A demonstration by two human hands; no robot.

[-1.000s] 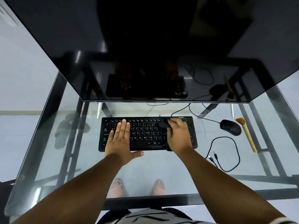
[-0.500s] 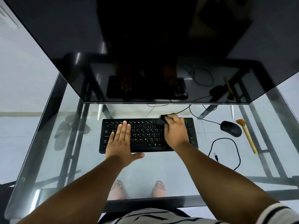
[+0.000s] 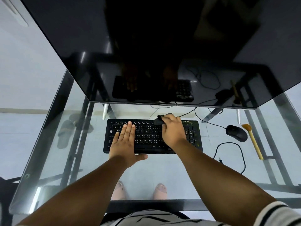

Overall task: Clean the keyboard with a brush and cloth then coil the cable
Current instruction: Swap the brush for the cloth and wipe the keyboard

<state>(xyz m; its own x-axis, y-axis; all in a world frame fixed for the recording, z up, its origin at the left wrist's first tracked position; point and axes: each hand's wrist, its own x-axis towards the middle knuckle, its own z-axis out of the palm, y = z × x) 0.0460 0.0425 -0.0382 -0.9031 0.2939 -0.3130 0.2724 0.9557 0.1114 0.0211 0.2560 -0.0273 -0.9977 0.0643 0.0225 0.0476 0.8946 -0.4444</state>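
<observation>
A black keyboard (image 3: 146, 137) lies on the glass desk below the monitor. My left hand (image 3: 125, 141) rests flat on the keyboard's left half, fingers straight, thumb out over the front edge. My right hand (image 3: 172, 129) grips a dark cloth (image 3: 158, 121) and presses it on the keys near the top row, right of centre. A wooden-handled brush (image 3: 253, 141) lies at the far right of the desk. A black cable (image 3: 234, 144) loops on the glass between keyboard and brush, its plug end loose.
A large dark monitor (image 3: 146, 46) overhangs the back of the glass desk (image 3: 162, 170). A black mouse (image 3: 236, 133) sits right of the keyboard beside the brush. Through the glass I see the desk's metal frame, sandals on the floor and my feet.
My right hand has slid the cloth up the keyboard from the middle rows to the top edge. My left hand has stayed flat in place.
</observation>
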